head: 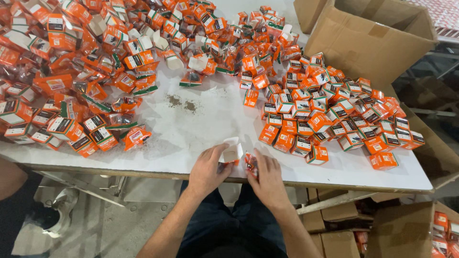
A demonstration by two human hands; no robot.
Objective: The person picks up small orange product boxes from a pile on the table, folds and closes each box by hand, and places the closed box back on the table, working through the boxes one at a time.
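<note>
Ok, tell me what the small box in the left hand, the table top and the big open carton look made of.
Small box: thin printed card, white inside, orange outside; its flaps fold crisply.
Table top: a smooth white sheet, probably laminate or painted board; matte, with dark specks of dirt.
Big open carton: brown corrugated cardboard, unprinted and matte, with creased flaps.
The left hand holds the small box.

My left hand (209,168) holds a small open box (233,152), white inside and orange outside. Orange cartons with white, black and green panels (330,114) crowd the white table (201,129), which has a dark speckled patch at centre. The upper-right cardboard box (368,38) is plain brown.
</note>
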